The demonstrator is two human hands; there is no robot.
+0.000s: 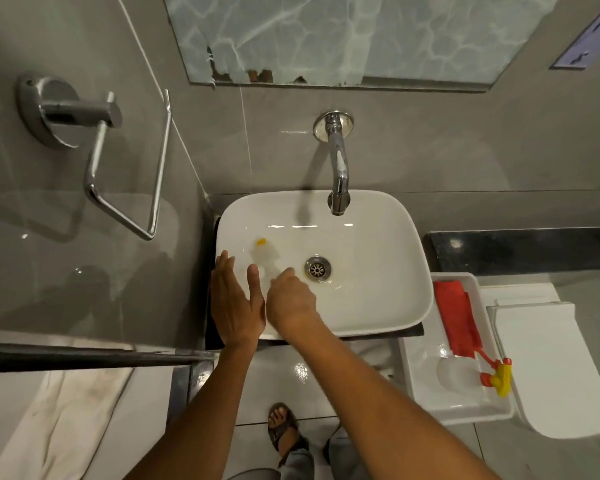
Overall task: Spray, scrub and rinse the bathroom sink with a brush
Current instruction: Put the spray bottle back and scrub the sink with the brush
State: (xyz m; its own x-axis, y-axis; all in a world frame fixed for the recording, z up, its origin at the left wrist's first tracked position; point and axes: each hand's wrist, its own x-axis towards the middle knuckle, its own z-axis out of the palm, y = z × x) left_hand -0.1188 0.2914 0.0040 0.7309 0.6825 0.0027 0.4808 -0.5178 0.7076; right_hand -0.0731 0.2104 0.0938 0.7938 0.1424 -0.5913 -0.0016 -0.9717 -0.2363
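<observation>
The white bathroom sink (378,271) sits below a chrome wall tap (338,174), with a metal drain (317,268) in its bowl. My right hand (291,301) is closed around a pale brush (265,256) with a yellow tip. The brush is blurred by motion and lies against the bowl's left side, left of the drain. My left hand (234,303) rests flat on the sink's left front rim with its fingers apart and nothing in it. No water shows at the tap.
A white tray (426,386) to the right of the sink holds a red cloth (459,320) and a clear spray bottle (471,374) with a red and yellow trigger. A toilet lid (551,368) lies further right. A chrome towel holder (125,168) sticks out from the left wall.
</observation>
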